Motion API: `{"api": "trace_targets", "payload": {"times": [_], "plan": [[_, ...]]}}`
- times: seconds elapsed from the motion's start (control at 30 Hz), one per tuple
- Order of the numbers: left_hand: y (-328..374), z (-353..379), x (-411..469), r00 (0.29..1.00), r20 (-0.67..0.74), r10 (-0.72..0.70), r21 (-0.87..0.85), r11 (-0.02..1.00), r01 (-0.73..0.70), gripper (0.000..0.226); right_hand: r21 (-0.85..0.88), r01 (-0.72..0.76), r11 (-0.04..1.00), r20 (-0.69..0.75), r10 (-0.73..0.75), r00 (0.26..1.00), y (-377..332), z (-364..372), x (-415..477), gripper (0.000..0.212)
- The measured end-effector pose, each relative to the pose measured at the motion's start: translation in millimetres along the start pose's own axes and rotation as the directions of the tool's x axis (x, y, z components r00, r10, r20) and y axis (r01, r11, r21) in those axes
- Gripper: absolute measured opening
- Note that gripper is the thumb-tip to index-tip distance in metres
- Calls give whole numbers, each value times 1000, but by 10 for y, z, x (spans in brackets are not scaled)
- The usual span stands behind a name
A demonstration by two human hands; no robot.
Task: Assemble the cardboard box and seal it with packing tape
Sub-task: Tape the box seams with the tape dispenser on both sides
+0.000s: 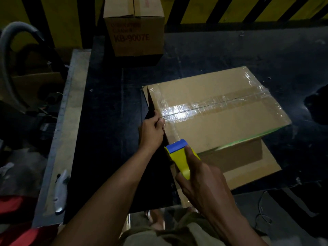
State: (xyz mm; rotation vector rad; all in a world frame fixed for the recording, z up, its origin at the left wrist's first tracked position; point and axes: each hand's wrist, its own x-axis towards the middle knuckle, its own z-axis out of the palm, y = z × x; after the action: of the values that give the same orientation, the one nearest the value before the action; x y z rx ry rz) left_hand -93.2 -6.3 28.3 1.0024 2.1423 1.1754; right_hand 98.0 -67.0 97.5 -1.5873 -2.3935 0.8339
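Only the red code "KB-9007E" is readable, on the front of the carton (134, 36) well beyond the left hand (150, 133); the red lines above it are blurred.

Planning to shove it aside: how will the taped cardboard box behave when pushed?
Probably light: the left hand steadies the cardboard box by one edge. Likely stiff on top, since tape spans the seam. Broad, so unlikely to tip.

One wide-angle camera, worn on the head, looks forward and down at a dark table (110, 103). It sits close: the cardboard box (221, 132) fills centre right.
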Motion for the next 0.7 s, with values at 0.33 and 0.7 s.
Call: {"api": "trace_targets", "payload": {"times": [0.33, 0.7], "plan": [[-23, 113, -50, 991, 130, -18, 27, 1000, 15, 81, -64, -25, 998, -39, 23, 999, 9, 74, -52, 83], [-16, 143, -109, 991, 131, 10, 58, 998, -18, 80, -75, -53, 996, -113, 44, 993, 112, -69, -337, 79]]}}
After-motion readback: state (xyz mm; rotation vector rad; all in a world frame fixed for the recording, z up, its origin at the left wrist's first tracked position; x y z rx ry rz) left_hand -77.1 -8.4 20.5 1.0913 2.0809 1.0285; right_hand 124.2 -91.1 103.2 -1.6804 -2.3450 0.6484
